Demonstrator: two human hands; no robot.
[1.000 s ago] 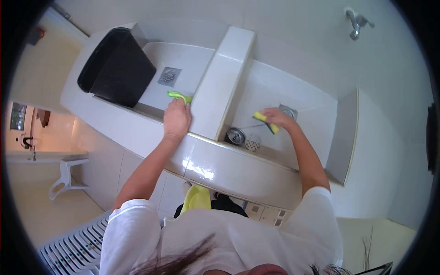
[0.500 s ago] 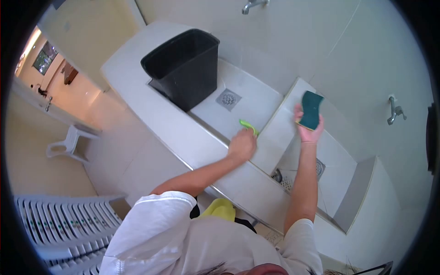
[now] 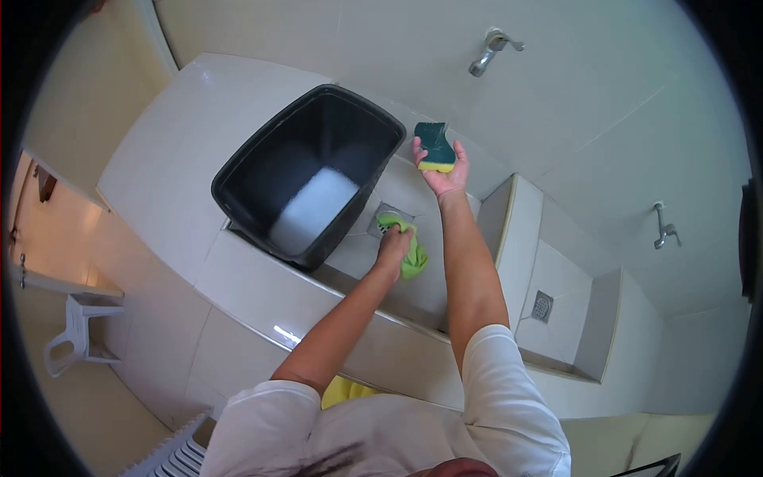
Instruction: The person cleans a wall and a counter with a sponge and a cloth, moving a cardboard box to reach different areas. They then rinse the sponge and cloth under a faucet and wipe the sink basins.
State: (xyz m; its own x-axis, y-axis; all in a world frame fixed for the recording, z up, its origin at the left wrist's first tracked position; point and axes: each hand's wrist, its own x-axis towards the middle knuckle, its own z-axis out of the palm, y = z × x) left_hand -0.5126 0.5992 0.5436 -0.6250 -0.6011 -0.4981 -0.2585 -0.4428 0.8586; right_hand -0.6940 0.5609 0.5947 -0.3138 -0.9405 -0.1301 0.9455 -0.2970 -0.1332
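My right hand (image 3: 447, 180) is raised over the left basin, palm up, with its fingers around a sponge (image 3: 434, 145) that is dark green on top and yellow beneath. Lower in the same basin, my left hand (image 3: 391, 253) grips a bright green cloth (image 3: 414, 262), which hangs bunched below the fingers close to the drain (image 3: 385, 219). Left of both hands stands a black bin (image 3: 350, 225), tilted toward me, with white suds (image 3: 316, 208) at its bottom.
One tap (image 3: 486, 54) sticks out of the wall above the left basin, another tap (image 3: 664, 230) above the right basin. A tiled divider (image 3: 520, 208) separates the basins. On the floor at left is a white plastic stool (image 3: 73, 338), with slatted grey chairs (image 3: 171, 455) nearer me.
Both hands have moved left toward the bin, the right one carrying the sponge off the right basin. My view has shifted, so the suds inside the bin and more of the green cloth now show.
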